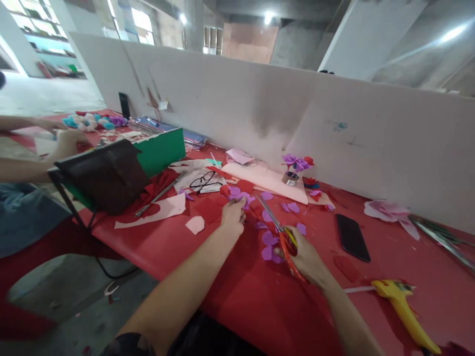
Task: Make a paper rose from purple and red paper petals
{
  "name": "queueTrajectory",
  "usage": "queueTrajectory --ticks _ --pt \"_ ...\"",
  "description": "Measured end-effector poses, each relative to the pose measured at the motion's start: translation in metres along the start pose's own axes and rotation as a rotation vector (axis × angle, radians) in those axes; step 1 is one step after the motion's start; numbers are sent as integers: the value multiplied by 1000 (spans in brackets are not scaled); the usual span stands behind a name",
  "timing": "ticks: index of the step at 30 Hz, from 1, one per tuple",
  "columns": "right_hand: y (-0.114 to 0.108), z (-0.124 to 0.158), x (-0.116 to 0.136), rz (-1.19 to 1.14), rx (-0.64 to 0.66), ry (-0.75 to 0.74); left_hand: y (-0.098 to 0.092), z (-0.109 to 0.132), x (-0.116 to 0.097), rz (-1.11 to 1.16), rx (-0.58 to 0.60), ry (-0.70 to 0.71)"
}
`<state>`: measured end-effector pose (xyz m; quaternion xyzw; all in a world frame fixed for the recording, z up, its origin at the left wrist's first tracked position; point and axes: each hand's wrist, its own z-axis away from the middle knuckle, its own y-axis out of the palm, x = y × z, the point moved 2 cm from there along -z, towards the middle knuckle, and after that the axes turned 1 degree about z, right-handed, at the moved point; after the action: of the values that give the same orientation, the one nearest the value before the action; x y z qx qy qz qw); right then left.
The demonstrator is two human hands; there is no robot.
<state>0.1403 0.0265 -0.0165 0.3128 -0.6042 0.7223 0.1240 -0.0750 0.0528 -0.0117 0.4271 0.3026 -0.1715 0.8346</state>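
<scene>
My right hand [299,249] is wrapped round the red and yellow handles of a pair of scissors [272,215], whose blades point up and left, slightly apart. To the left of the blades, my left hand [234,213] has its fingers pinched at a purple petal piece [241,198]. Its fingertips are partly hidden, so the exact grip is hard to make out. Several loose purple pieces [269,239] lie on the red table [237,282] between and around my hands. A pale pink piece [195,225] rests left of my left hand.
Black-framed glasses [204,184], a brown bag [107,173] and a green board [163,151] stand or lie leftward. A phone [352,237] and a yellow glue gun [403,306] are on the right. Purple flowers [296,162] stand behind. Another person's arms [33,158] reach in at far left.
</scene>
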Motion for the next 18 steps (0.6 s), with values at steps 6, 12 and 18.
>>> queueTrajectory --ticks 6,12,18 --pt "2 7 -3 -37 -16 -57 3 4 3 -2 25 -14" --pt "6 6 0 -55 -18 -61 4 7 7 -21 82 -35" --pt "3 6 6 -102 -73 -110 8 15 8 -41 144 -59"
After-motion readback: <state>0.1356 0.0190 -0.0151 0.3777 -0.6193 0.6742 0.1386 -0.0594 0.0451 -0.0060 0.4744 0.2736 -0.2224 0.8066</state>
